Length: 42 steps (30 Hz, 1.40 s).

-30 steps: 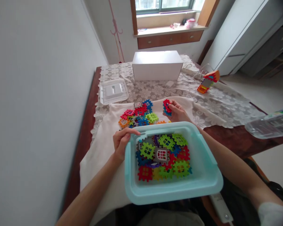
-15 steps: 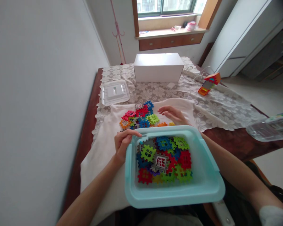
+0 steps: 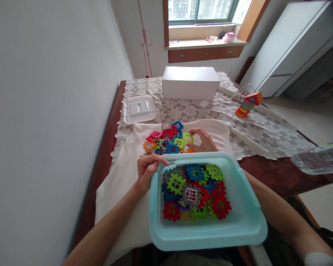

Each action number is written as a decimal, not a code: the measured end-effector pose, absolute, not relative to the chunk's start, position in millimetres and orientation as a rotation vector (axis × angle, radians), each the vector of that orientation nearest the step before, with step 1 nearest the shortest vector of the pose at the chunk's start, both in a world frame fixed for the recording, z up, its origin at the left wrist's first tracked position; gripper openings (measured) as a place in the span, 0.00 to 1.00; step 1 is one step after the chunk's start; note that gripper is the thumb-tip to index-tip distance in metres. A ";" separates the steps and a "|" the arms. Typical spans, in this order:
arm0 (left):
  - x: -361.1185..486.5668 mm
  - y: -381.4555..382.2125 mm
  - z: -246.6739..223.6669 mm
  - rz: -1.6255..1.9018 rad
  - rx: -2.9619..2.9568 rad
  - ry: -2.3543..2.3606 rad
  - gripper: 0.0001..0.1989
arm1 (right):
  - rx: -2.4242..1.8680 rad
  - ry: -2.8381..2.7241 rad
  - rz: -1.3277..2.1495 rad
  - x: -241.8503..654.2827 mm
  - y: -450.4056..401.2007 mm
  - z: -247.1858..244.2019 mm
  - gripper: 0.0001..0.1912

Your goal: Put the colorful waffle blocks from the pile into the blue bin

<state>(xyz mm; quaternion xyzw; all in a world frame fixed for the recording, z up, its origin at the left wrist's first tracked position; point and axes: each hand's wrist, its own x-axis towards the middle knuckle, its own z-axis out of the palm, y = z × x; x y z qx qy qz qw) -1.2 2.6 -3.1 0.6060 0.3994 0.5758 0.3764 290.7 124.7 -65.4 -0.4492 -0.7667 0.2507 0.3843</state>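
A turquoise tub (image 3: 208, 241) sat close before the person's body, and in it lay a jumble of toothed plastic window pieces, among them a grey piece with a white lattice (image 3: 191, 195) near the middle of the heap and a red piece (image 3: 221, 207) at that heap's right edge. The left hand (image 3: 148, 169) held the tub's far left corner, its thumb and fingers pinching the rim and its forefinger stretched along the top. Just beyond the tub, the right hand (image 3: 202, 141) was curved, with thumb and forefinger apart on either side of a lime-green piece (image 3: 188, 137) (whether they pressed on it, I cannot tell). That piece stood at the right side of a second pile of pieces (image 3: 169, 142), which rested on a white cloth (image 3: 119, 195) beyond the tub's far rim. Farther beyond the tub were a clear lid (image 3: 139, 109) to the left, a white box (image 3: 191, 88) straight ahead and a built-up model (image 3: 248, 104) to the right. A clear plastic container (image 3: 319, 159) lay well to the tub's right.
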 end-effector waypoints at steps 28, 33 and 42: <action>-2.4 0.1 -8.3 1.428 1.570 0.950 0.20 | -0.922 -2.422 0.256 286.8 121.5 -84.9 0.25; -3.3 -0.4 -8.2 1.429 1.587 0.960 0.20 | -0.857 -2.271 0.352 288.2 120.7 -81.0 0.26; -3.4 2.8 -10.2 1.444 1.591 0.943 0.20 | -0.779 -2.351 0.453 278.7 131.8 -89.4 0.18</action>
